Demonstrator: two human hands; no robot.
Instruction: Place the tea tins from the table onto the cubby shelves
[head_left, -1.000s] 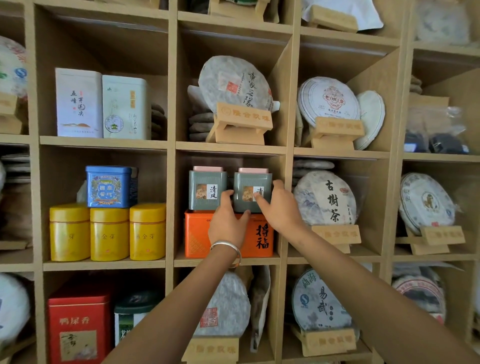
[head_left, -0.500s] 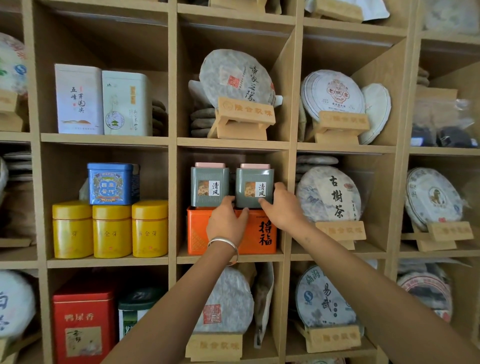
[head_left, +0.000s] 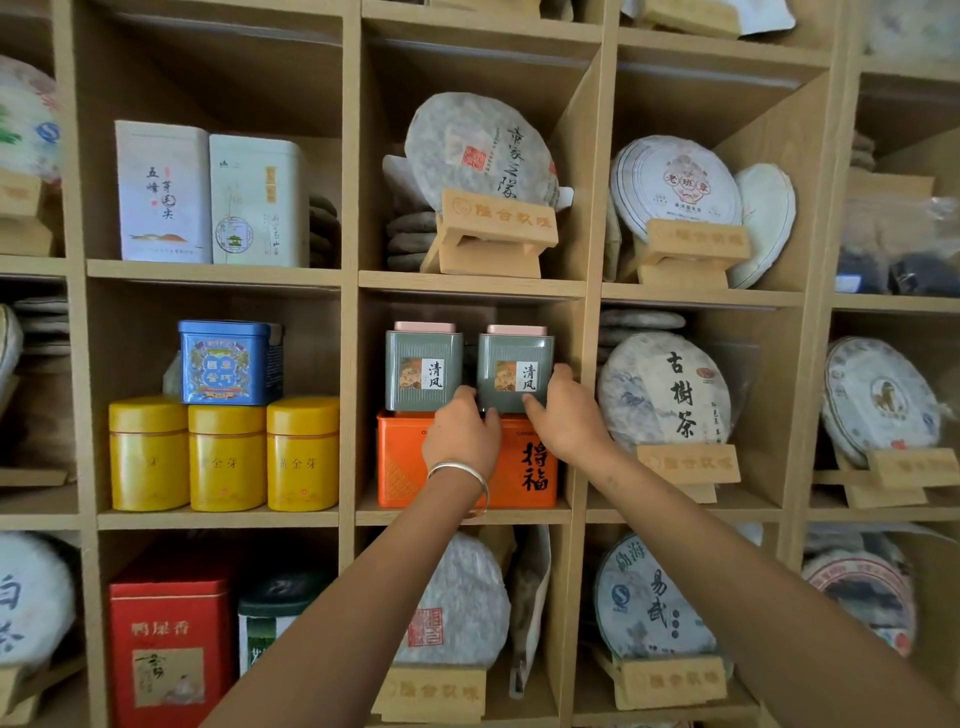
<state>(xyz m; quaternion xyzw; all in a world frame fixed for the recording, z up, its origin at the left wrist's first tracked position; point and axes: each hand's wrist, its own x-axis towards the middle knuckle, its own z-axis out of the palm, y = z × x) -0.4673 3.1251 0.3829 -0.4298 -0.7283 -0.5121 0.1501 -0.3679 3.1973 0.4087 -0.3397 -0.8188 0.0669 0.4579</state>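
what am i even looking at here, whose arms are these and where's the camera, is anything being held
There is no machine here: these are a person's two bare arms, filmed by a wide-angle camera worn on their head, looking forward at a wooden cubby shelf. In the middle cubby two grey-green tea tins stand side by side on an orange tin. The left hand, with a bracelet on its wrist, touches the lower front where the two tins meet. The right hand has its grip round the right grey-green tin, thumb on the front and fingers on its right side. Nearby cubbies hold yellow tins and paper-wrapped tea cakes on wooden stands.
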